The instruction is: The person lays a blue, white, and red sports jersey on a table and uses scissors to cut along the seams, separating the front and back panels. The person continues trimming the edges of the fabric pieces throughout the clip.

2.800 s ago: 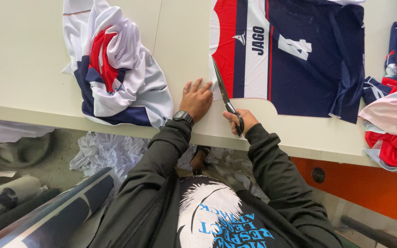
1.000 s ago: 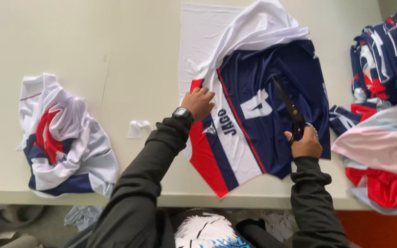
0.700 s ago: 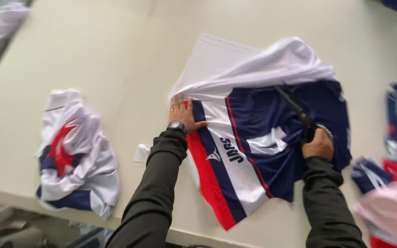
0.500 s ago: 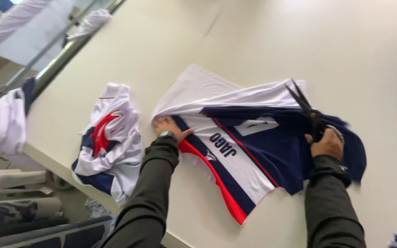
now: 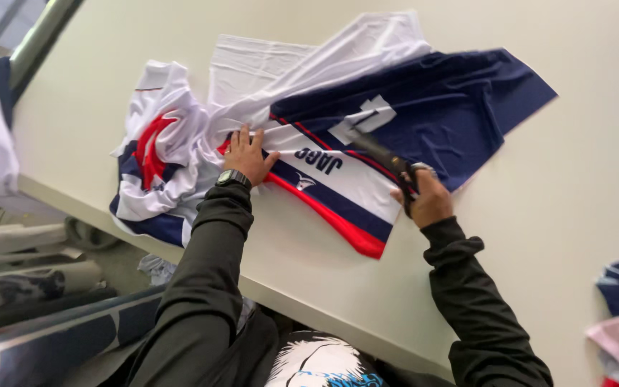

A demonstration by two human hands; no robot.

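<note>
So the desk [image 5: 574,201] had the big navy, white and red fabric panel [image 5: 424,122] spread flat, a bundled pile [image 5: 155,165] touching its left edge. My left hand [image 5: 247,154] pressed open on the panel; my right hand [image 5: 428,197] had its grip closed round scissors [image 5: 381,152], blades over the navy part.

Cream table [image 5: 553,215] under printed fabric panels [image 5: 424,115]

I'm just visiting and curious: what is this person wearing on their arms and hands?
Both arms are in long, dark, loose-fitting sleeves with ribbed cuffs. The left hand is bare, with a dark wristwatch just above the cuff. The right hand is bare too, with no glove or watch visible.
</note>
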